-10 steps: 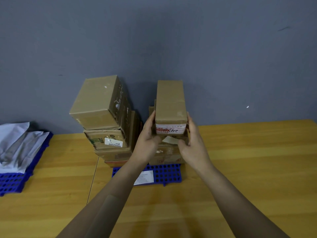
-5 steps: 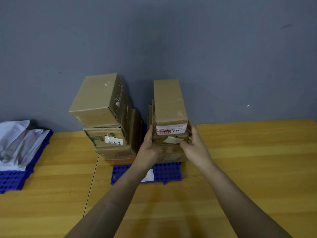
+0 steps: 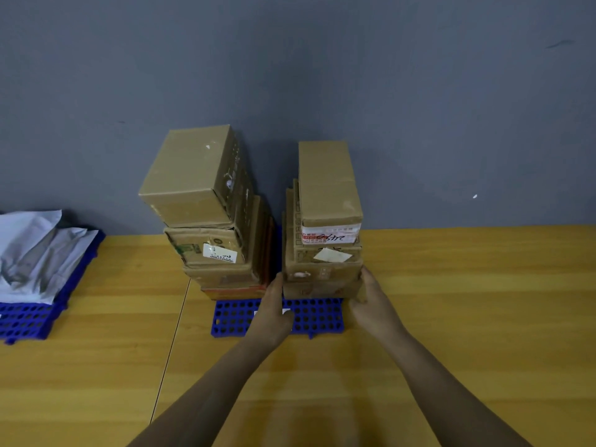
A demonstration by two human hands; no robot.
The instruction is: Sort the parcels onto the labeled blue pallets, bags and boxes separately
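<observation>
Two stacks of cardboard boxes stand on a blue pallet [image 3: 316, 321] against the grey wall. The left stack [image 3: 209, 221] is topped by a large plain box. On the right stack [image 3: 322, 275] the top one is a narrow box [image 3: 327, 188] with a red-and-white label. My left hand [image 3: 275, 304] lies flat against the lower left side of the right stack. Against that stack's lower right corner lies my right hand [image 3: 371, 301], fingers straight. Neither hand grips a box. A white label on the pallet is mostly hidden by my left hand.
At the far left a second blue pallet [image 3: 29, 321] carries grey and white plastic mailer bags [image 3: 35, 253]. The wooden table [image 3: 483, 301] stretches to the right and toward me. A seam in the tabletop runs down left of my left arm.
Both hands slid down from the narrow top box to the bottom of the right stack. The narrow box now rests on the stack, released.
</observation>
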